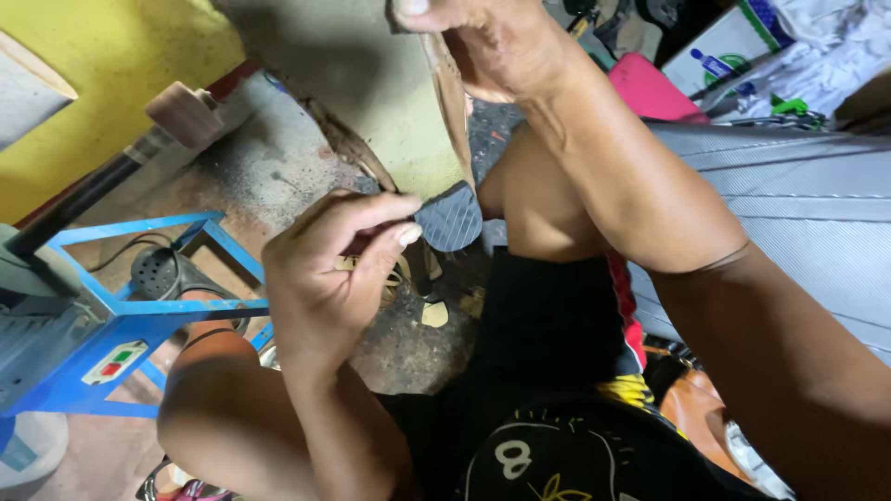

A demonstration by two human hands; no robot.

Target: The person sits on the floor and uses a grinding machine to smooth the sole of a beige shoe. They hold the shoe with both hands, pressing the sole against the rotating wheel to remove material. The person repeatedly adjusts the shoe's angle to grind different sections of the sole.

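Observation:
My right hand [497, 46] grips the upper part of a shoe sole [385, 102], pale beige on its broad face, held upright near the top of the view. At the sole's lower end sits a dark grey ribbed heel piece [450, 218]. My left hand [334, 278] is curled with thumb and fingers pinched right beside that heel piece, touching its left edge. Whether a small tool is inside the left hand is hidden by the fingers.
A blue metal frame [139, 306] holding a machine with a red and green switch stands at left. Scraps of sole material [434, 314] lie on the dusty floor. A grey woven sack [798, 204] and a pink object [650, 88] sit at right.

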